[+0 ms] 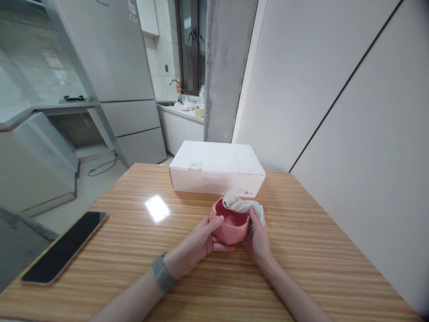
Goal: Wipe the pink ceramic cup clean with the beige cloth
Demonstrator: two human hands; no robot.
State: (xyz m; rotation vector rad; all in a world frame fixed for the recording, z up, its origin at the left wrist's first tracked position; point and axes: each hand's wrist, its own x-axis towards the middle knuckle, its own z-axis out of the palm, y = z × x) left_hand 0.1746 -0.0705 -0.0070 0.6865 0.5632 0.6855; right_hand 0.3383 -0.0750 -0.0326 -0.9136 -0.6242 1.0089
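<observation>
A pink faceted bowl sits tilted just above the wooden table, held between both hands. My left hand wraps round its left side, thumb on the rim and fingers under the base. My right hand presses a beige cloth against the bowl's right rim, with the cloth draped over the edge and into the bowl. A grey band is on my left wrist.
A white cardboard box lies right behind the bowl. A dark phone rests near the table's left edge. A white wall runs close along the right. A fridge, a counter and a sink stand farther back.
</observation>
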